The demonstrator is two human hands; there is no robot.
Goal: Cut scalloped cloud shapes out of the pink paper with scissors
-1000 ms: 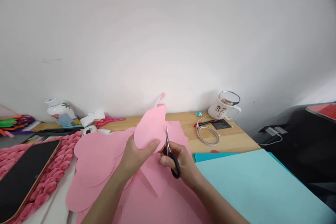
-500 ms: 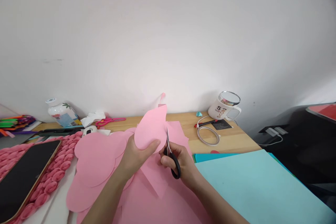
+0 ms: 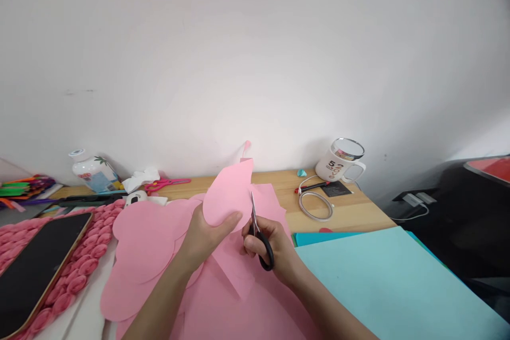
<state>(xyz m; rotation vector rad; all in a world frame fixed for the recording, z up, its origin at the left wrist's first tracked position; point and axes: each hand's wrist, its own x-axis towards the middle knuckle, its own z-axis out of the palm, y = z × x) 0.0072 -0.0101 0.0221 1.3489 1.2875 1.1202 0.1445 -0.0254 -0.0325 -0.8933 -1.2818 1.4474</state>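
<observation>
Just below the frame's centre, we pinch the lower part of the pink paper [image 3: 229, 191] in our left hand [image 3: 207, 236], apparently to steady its right edge beside the scissors [image 3: 261, 238], which our right hand [image 3: 279, 252] clasps, blades upward.

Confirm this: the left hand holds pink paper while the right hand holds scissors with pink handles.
Not quite: the scissors in the right hand have black handles, not pink, as the head view shows. The left hand does hold pink paper.
</observation>
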